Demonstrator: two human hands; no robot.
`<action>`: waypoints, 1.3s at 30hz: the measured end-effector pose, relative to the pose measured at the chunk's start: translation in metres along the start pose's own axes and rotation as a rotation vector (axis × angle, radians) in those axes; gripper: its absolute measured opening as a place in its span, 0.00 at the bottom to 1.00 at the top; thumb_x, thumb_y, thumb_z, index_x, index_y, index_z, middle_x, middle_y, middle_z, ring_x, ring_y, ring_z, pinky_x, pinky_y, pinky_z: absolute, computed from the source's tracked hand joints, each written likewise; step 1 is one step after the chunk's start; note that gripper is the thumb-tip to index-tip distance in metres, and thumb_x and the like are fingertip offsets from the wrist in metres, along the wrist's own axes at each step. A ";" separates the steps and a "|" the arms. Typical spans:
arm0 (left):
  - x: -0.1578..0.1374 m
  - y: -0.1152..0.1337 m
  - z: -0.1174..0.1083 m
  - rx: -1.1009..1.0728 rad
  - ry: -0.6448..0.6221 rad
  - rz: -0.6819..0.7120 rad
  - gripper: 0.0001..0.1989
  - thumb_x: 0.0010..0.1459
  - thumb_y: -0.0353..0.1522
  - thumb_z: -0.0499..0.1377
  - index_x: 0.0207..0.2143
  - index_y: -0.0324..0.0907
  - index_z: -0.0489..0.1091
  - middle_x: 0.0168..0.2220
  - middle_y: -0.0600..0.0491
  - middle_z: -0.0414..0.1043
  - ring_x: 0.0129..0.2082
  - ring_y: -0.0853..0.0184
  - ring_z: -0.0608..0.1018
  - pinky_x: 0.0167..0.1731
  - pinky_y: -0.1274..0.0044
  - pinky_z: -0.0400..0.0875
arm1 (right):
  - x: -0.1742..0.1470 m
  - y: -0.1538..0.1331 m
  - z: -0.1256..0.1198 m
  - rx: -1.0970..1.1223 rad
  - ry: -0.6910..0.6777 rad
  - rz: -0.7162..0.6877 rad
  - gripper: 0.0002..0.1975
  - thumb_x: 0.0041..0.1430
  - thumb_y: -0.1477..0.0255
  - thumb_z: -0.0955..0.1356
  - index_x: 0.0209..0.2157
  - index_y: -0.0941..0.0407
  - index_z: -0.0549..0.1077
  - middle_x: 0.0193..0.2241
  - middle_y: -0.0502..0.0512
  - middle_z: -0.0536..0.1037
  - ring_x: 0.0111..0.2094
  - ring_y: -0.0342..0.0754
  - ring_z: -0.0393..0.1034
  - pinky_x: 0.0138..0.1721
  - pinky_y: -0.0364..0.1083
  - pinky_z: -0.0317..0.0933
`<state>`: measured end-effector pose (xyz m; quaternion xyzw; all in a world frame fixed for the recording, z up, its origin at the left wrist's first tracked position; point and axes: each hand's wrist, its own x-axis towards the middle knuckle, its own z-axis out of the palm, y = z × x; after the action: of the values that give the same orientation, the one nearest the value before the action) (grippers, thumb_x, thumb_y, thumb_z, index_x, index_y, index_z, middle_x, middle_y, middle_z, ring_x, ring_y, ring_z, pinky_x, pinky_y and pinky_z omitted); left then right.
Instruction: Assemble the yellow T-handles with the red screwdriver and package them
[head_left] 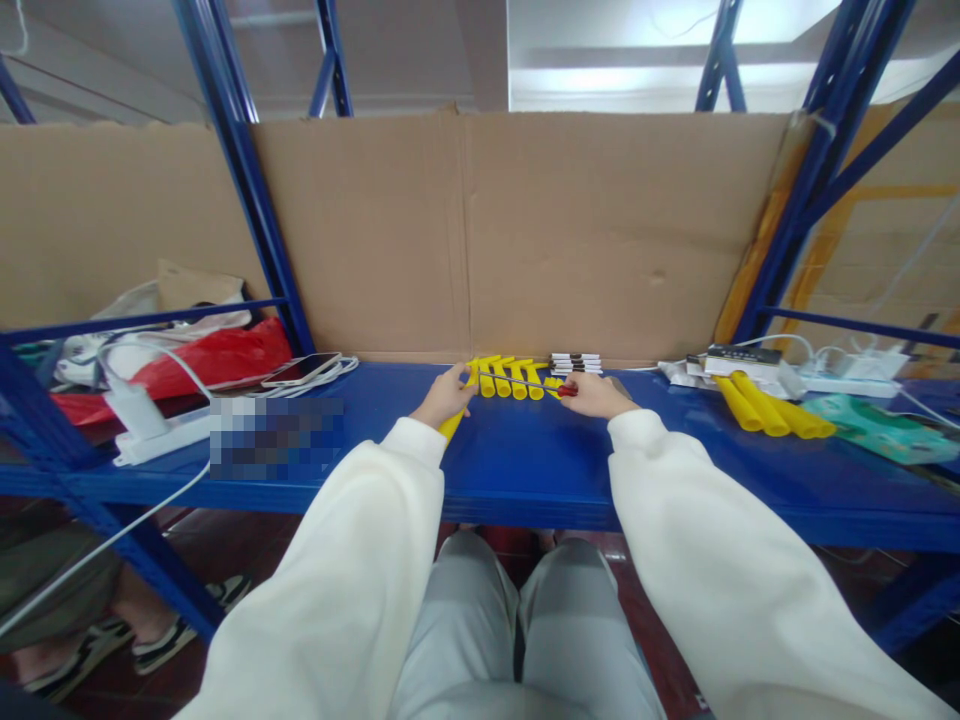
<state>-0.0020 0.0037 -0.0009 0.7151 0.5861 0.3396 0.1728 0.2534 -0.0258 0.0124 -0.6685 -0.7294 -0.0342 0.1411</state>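
My left hand [444,396] is closed round a yellow tube [452,424] whose lower end pokes out below the fingers. In my right hand [596,395] is a screwdriver [568,389] with a red handle; its long thin shaft points left across to the tube in my left hand. Whether the tip touches that tube I cannot tell. Behind the shaft, several more yellow tubes [519,386] lie side by side on the blue shelf [525,455]. Just beyond my right hand sits a small stack of white sticks with black bands [575,363].
A cardboard panel [570,230] stands along the back. At left lie a phone [301,369], a white power strip [166,436] and a red bag [217,360]. To the right are loose yellow tubes [769,408] and a green packet [885,428]. A person's legs [56,585] show lower left.
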 end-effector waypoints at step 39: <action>0.005 -0.009 0.002 -0.008 -0.007 0.040 0.18 0.61 0.29 0.59 0.53 0.39 0.68 0.31 0.54 0.80 0.19 0.71 0.78 0.26 0.81 0.74 | 0.004 0.002 0.013 0.029 0.042 -0.021 0.05 0.51 0.72 0.70 0.32 0.55 0.75 0.30 0.54 0.80 0.32 0.48 0.73 0.30 0.42 0.58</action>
<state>-0.0067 0.0107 -0.0065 0.7271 0.5697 0.3428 0.1712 0.2533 -0.0190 0.0006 -0.6578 -0.7337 -0.0390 0.1657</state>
